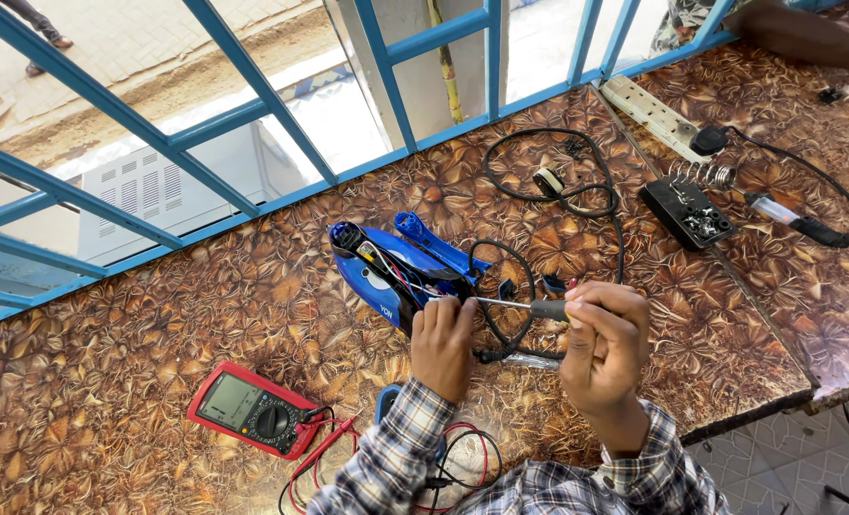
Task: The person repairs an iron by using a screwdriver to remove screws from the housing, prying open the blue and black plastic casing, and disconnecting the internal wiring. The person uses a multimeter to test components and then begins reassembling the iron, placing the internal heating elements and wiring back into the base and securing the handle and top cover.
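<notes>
The blue plastic clothes iron with its cover off (386, 272) lies on its side near the middle of the brown leaf-patterned worktop (157, 315), its opened rear end and coloured wires turned toward us. Its long axis runs from upper left to lower right, so the exposed end sits just up and left of our fingers. Our left hand (441, 343) is the nearer one: its fingertips are pinched at the iron's open end, touching it or the tip of the tool; we cannot tell which. Our right hand (603, 348) is closed round the dark handle of a slim metal-shafted screwdriver (515, 305), whose shaft lies almost level and points left into the iron.

The iron's black power cord (558, 195) loops away behind it across the top. Below and to the left rests a red digital multimeter with a black dial (253, 410), its red and black probe leads (329, 458) trailing by our checked sleeves. Further right stand a black soldering-iron stand with a coiled wire holder (691, 205), a soldering iron with a black handle (791, 217) and a white power strip (648, 110). A blue metal window grille (253, 95) borders the far edge.
</notes>
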